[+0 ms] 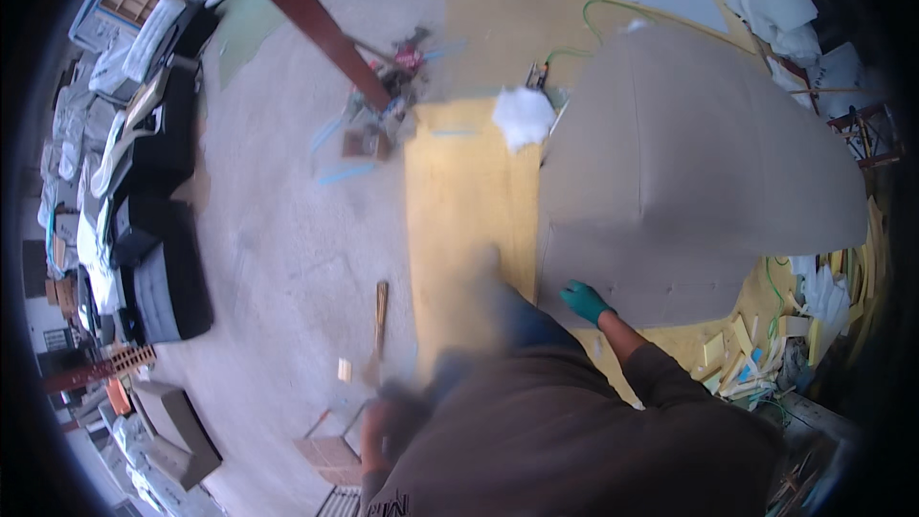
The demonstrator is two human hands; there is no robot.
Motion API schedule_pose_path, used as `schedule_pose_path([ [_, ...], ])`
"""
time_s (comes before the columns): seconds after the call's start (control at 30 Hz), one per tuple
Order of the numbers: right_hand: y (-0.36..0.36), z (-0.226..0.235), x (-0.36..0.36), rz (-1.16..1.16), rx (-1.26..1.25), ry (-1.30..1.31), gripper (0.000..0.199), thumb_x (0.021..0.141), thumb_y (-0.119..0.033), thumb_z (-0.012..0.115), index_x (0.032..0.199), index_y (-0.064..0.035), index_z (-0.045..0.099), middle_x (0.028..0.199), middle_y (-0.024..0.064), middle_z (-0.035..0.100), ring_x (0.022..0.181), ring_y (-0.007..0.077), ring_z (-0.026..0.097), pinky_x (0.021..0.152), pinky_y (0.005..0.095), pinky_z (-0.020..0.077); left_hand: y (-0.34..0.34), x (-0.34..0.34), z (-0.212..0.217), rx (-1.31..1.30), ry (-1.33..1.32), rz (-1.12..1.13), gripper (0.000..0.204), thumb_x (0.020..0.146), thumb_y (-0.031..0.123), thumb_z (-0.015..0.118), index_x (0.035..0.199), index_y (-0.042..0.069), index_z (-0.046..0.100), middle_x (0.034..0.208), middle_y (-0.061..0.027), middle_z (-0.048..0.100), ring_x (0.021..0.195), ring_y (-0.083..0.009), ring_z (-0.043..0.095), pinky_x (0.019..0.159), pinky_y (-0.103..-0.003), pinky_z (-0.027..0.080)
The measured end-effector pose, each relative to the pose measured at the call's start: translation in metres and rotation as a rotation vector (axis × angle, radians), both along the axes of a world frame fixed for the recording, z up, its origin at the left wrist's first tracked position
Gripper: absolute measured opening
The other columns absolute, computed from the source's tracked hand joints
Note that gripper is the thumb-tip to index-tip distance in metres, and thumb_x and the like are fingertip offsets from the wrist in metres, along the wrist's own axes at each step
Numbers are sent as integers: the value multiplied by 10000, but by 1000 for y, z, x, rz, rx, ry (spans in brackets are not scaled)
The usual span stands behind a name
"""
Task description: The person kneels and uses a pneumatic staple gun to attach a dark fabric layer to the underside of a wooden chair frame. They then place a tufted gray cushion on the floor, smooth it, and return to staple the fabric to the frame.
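My right hand (586,302), in a green glove, grips the lower left edge of a large taupe upholstered sofa piece (689,172) that fills the right half of the view. The piece rests on a yellow foam sheet (459,211) spread over the floor. My left hand (380,431) is a motion-blurred shape low beside my brown sweatshirt, and I cannot make out its fingers or anything in it. A wad of white stuffing (522,117) lies at the piece's upper left corner.
A dark red beam (297,10) slants down to a cluttered spot on the concrete floor. A wooden stick (381,311) lies left of the foam. Black sofas (158,258) line the left side. Foam scraps (747,354) pile at the right, and a green hose (613,10) lies beyond.
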State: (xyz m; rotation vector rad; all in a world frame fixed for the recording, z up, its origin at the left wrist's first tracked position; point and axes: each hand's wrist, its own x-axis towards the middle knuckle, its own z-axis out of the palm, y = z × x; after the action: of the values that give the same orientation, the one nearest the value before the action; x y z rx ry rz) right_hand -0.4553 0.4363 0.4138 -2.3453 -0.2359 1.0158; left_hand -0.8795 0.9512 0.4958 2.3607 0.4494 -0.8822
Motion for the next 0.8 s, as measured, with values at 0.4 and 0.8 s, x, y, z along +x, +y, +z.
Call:
schedule_pose_path([
  [0.4,167,201,245,-106,603,-319,380,1076,-262,522,1375,-35,580,1347,143,617,1217,277,589,1036,385,461,169,391,6,-238,188,84,245,946,227,593,1039,38,718,933,-101,762,854,-235,732,739,-426,563],
  [0.8,209,231,468,-491,292,-701,383,1051,-323,586,1348,-84,627,1240,162,714,1114,315,701,955,405,533,228,986,-9,-641,270,262,268,980,95,493,1161,2,669,1011,-132,738,894,-253,737,702,-408,592],
])
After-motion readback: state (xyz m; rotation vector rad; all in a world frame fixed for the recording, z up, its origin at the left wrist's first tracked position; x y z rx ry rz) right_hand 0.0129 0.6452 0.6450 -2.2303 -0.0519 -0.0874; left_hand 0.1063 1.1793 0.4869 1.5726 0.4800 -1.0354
